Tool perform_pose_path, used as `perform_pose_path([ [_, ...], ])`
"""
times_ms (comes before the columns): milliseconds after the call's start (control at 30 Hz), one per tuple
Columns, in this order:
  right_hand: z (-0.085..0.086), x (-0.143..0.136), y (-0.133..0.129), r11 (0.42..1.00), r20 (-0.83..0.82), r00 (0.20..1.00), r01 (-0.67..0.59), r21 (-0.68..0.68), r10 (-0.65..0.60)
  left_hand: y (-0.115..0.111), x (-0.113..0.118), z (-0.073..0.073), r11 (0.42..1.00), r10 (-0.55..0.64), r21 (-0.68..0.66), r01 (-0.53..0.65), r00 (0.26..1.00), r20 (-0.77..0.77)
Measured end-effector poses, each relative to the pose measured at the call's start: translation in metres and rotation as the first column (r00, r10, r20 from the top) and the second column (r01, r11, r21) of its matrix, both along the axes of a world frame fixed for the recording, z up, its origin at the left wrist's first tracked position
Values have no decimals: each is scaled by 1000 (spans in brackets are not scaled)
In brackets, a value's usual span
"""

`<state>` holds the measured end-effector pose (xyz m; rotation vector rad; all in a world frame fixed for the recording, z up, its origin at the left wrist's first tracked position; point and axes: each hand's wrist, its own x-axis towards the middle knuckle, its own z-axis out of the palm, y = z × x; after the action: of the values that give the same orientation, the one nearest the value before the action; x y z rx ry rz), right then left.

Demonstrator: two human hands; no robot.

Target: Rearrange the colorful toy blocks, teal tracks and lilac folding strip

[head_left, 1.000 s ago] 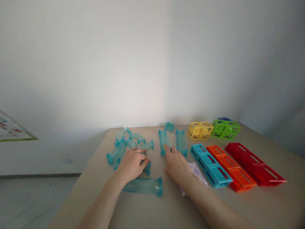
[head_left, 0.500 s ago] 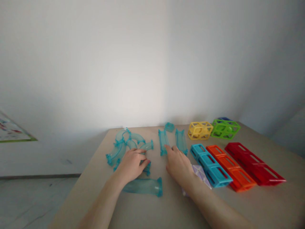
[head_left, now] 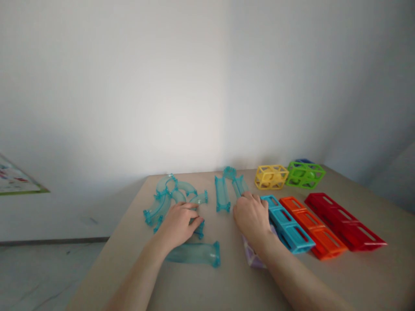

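My right hand (head_left: 252,214) has its fingers curled around the near end of a translucent teal straight track piece (head_left: 240,185), whose near part the hand hides. The far end of that piece meets a small teal connector piece (head_left: 229,172). A second straight track piece (head_left: 222,194) lies just to its left. My left hand (head_left: 180,221) rests with fingers apart over a short teal track piece (head_left: 199,229), mostly covered. Around it lie curved teal track pieces (head_left: 158,206). Beneath my right wrist is a pale purple lattice block (head_left: 254,257), partly hidden.
To the right stand long frame blocks in blue (head_left: 288,226), orange (head_left: 313,226) and red (head_left: 345,222). Farther back are yellow (head_left: 271,177) and green (head_left: 305,175) lattice blocks. A wide teal tube (head_left: 194,253) lies near the front. The wall (head_left: 194,86) borders the table's far edge.
My right hand has moved right, from the left straight piece to the right one. That piece is now angled, its far end shifted left against the connector. My left hand stays put.
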<state>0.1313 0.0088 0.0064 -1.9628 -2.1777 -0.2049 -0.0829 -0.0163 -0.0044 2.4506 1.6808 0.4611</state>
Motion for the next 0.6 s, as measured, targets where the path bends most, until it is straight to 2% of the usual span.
perform_pose_path([
  [267, 6, -1, -1, 1000, 3, 1000, 12, -22, -12, -1, 0, 1, 1000, -2, 3, 2, 1000, -14],
  [600, -2, -1, 6, 997, -18, 999, -32, -66, 31, -1, 0, 2, 1000, -5, 12, 5, 1000, -16],
])
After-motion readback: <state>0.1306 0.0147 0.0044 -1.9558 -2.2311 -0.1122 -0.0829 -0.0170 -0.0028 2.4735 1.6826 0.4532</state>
